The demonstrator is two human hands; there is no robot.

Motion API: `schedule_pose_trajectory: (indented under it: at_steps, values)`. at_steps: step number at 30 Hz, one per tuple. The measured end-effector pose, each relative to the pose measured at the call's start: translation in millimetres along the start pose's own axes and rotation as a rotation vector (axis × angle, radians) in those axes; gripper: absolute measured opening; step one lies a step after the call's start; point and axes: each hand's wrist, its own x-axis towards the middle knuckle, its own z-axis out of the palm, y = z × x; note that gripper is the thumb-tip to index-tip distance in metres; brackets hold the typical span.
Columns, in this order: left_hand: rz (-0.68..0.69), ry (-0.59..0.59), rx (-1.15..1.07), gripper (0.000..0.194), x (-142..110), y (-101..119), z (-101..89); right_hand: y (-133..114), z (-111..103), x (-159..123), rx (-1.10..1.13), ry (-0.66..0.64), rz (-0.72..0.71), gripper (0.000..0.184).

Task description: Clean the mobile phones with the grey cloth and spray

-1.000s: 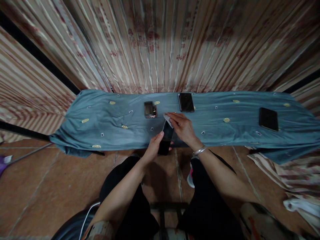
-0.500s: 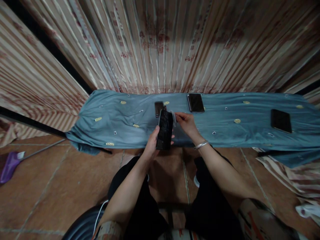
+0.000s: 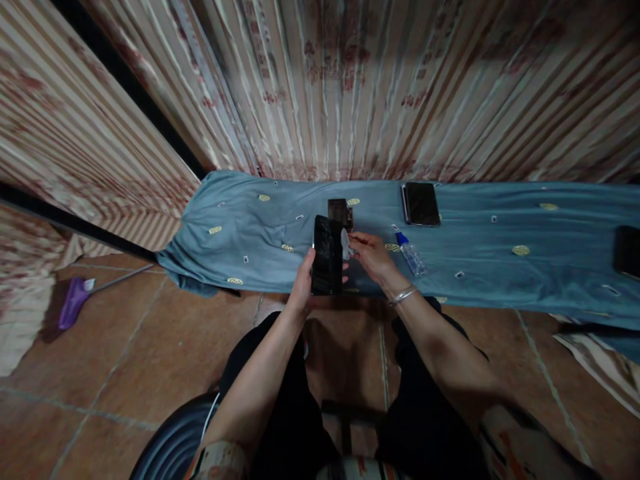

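Note:
A dark smartphone (image 3: 327, 260) is gripped in my left hand (image 3: 303, 280), thumb along its left edge and fingertips showing at its right edge. The screen faces up toward me. My right hand (image 3: 371, 256) pinches a small pale cloth or wipe (image 3: 346, 244) at the phone's upper right edge. Just beyond the phone, a small dark box-like object (image 3: 338, 211) lies on the blue bedding, partly covered by the phone. To the right of my right hand lies a clear bottle with a blue cap (image 3: 411, 255).
A blue patterned cloth (image 3: 260, 247) covers the long narrow surface before me. Farther back lies a stack of dark flat devices (image 3: 421, 204), with another dark device (image 3: 627, 251) at the far right. Striped curtains (image 3: 310, 87) hang behind. A purple broom (image 3: 74, 301) rests on the tiled floor.
My view has shifted left, so the bedding items appear farther right. The bottle, hidden before, now shows beside my right hand. The pale cloth has moved slightly down along the phone's edge.

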Motion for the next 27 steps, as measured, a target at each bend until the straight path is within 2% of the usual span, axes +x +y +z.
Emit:
schedule_pose_trajectory:
  at_steps: [4, 10, 14, 20, 27]
  values:
    - [0.013, 0.026, -0.006, 0.052, 0, -1, 1.7, 6, -1, -2, -0.061, -0.013, 0.011, 0.024]
    - [0.056, 0.113, 0.047, 0.04, 2, -13, 9.2, 8, -14, -8, -0.092, -0.009, 0.006, 0.028]
    - [0.1, 0.104, 0.055, 0.035, 5, -20, 10.9, 9, -23, -14, -0.085, 0.004, 0.002, 0.028]
    - [0.069, 0.099, 0.049, 0.044, 10, -19, 13.3, 6, -30, -24, -0.088, -0.021, 0.017, 0.03]
    - [0.065, 0.121, -0.011, 0.046, 14, -17, 29.6, 2, -35, -36, -0.089, -0.055, 0.051, 0.029]
